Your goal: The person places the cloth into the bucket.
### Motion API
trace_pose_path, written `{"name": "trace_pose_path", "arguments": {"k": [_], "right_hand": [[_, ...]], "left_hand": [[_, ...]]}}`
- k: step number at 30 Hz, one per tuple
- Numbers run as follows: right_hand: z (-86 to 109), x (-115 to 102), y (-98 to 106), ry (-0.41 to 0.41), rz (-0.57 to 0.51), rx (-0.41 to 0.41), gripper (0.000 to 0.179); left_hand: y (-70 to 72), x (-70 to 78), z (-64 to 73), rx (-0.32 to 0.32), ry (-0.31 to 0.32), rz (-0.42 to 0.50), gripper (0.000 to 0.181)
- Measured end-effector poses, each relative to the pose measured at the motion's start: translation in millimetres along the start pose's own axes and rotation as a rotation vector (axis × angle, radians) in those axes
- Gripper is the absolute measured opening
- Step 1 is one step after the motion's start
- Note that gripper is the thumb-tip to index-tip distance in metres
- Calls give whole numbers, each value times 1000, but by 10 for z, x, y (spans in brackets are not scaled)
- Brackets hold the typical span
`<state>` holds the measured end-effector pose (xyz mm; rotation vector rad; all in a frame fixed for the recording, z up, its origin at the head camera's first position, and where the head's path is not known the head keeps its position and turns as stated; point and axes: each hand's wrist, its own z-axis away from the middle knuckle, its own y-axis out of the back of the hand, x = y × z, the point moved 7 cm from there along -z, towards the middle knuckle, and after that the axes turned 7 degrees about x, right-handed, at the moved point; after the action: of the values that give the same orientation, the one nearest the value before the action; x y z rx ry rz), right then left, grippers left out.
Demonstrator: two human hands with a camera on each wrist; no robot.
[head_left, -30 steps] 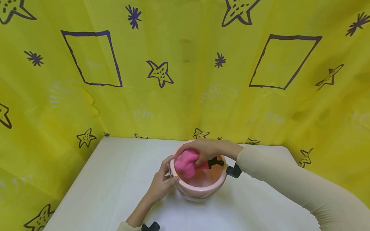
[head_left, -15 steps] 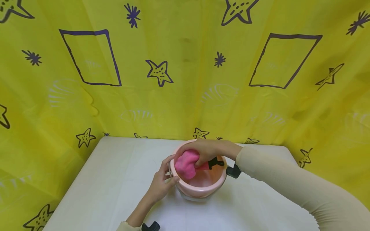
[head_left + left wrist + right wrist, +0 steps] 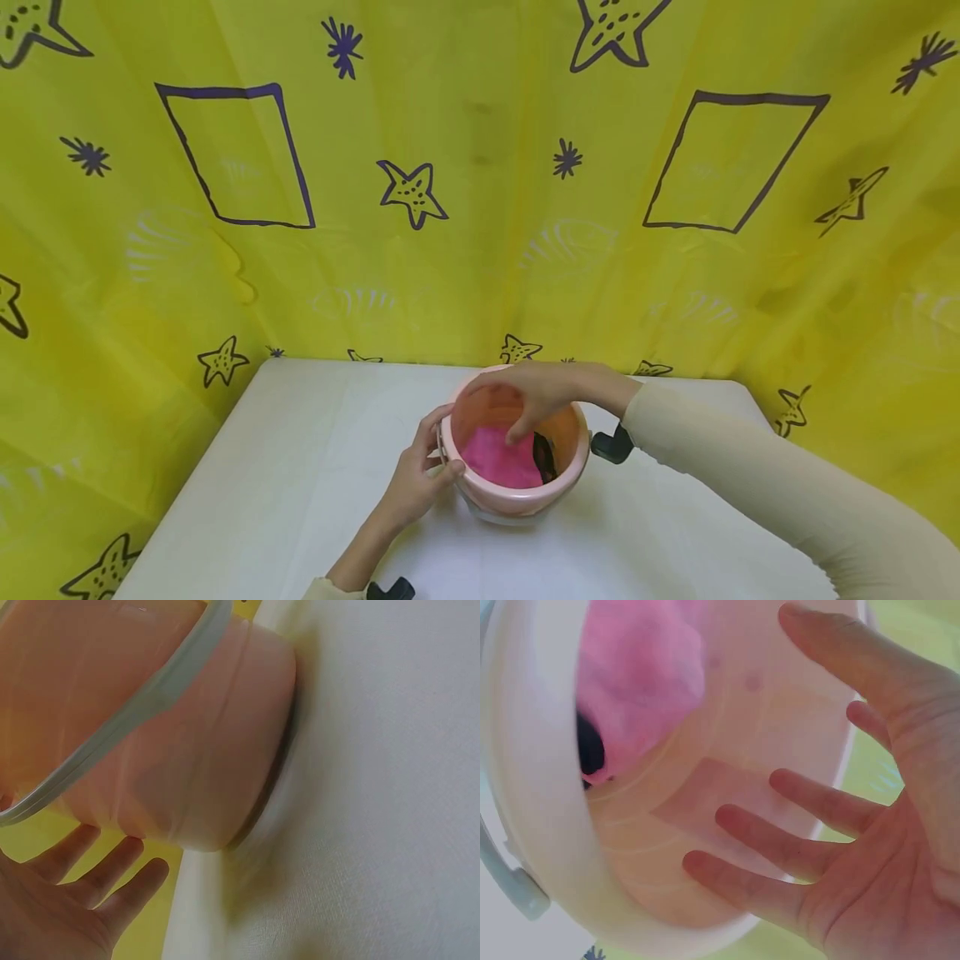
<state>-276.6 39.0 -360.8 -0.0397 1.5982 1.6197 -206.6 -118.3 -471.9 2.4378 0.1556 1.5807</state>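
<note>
A pale pink bucket (image 3: 517, 498) with a grey handle (image 3: 150, 701) stands on the white table. My left hand (image 3: 416, 475) holds its left side, thumb at the rim and fingers along the outer wall. In the left wrist view, several fingertips touch or nearly touch that wall. A bright pink, soft-looking bundle (image 3: 498, 462) lies at the bottom of the bucket, a black part (image 3: 544, 457) on its right side. My right hand (image 3: 536, 392) hovers over the bucket's mouth, fingers spread and holding nothing. The bundle's exact kind cannot be told.
The white table (image 3: 300, 467) reaches back to a yellow curtain (image 3: 480, 250) with drawn stars and frames. A black wrist device (image 3: 612, 446) sits by the right sleeve and another (image 3: 390, 588) by the left.
My right hand has let go of the pink bundle, which has dropped from near the rim to the bucket's bottom. The fingers have spread. My left hand keeps its place on the bucket.
</note>
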Motion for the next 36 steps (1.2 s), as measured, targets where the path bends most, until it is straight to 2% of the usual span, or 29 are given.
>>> {"name": "trace_pose_path", "arguments": {"k": [4, 8, 13, 20, 24, 29, 36], "right_hand": [[68, -42, 75, -7, 11, 43, 81], [162, -79, 125, 21, -3, 110, 83], [382, -39, 215, 35, -12, 260, 85], [797, 154, 278, 67, 14, 474, 86], [1038, 321, 254, 30, 36, 599, 87], [1306, 608, 125, -75, 44, 737, 87], [1576, 979, -180, -198, 29, 851, 90]], "left_hand": [[-1, -4, 6, -3, 18, 1, 74], [-1, -18, 19, -6, 21, 4, 75], [3, -35, 27, 0, 12, 10, 74], [-14, -50, 45, -8, -12, 14, 74], [-16, -48, 54, -5, -8, 9, 74], [-17, -45, 59, 0, 15, 9, 75], [-16, -18, 32, -1, 22, 13, 74]]}}
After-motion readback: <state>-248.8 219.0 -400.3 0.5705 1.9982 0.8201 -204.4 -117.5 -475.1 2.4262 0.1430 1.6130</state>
